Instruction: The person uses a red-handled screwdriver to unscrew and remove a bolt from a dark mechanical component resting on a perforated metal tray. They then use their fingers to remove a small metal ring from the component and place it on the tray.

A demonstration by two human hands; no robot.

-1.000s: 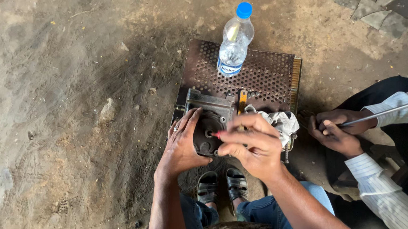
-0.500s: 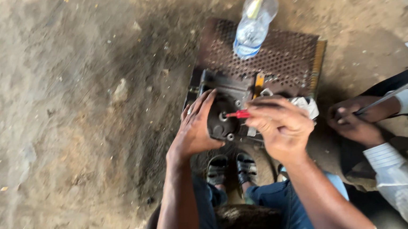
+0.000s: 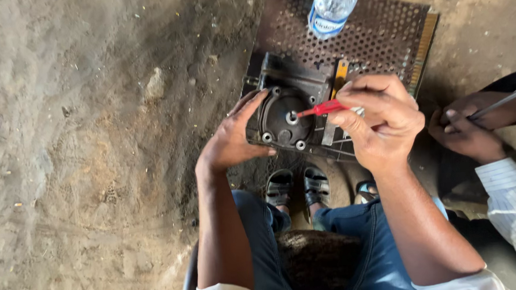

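A dark metal machine part [image 3: 284,118] with a round bolted cover lies on a perforated metal plate [image 3: 382,36] on the dirt ground. My left hand [image 3: 234,141] rests against the part's left edge, fingers spread along it. My right hand [image 3: 379,119] grips a red-handled screwdriver [image 3: 321,108], whose tip touches the centre of the round cover. A yellow-handled tool [image 3: 339,73] lies on the plate just behind the part.
A clear plastic water bottle [image 3: 333,3] stands on the far side of the plate. Another person's hands [image 3: 469,129] hold a thin metal rod at the right, with a striped white sleeve [image 3: 515,204]. My sandalled feet [image 3: 299,187] are below the plate. Dirt ground [image 3: 79,144] spreads left.
The view has moved closer and shifted, so the plate sits higher. My right hand has drawn back to the right, exposing the round cover with the red screwdriver tip on its centre.
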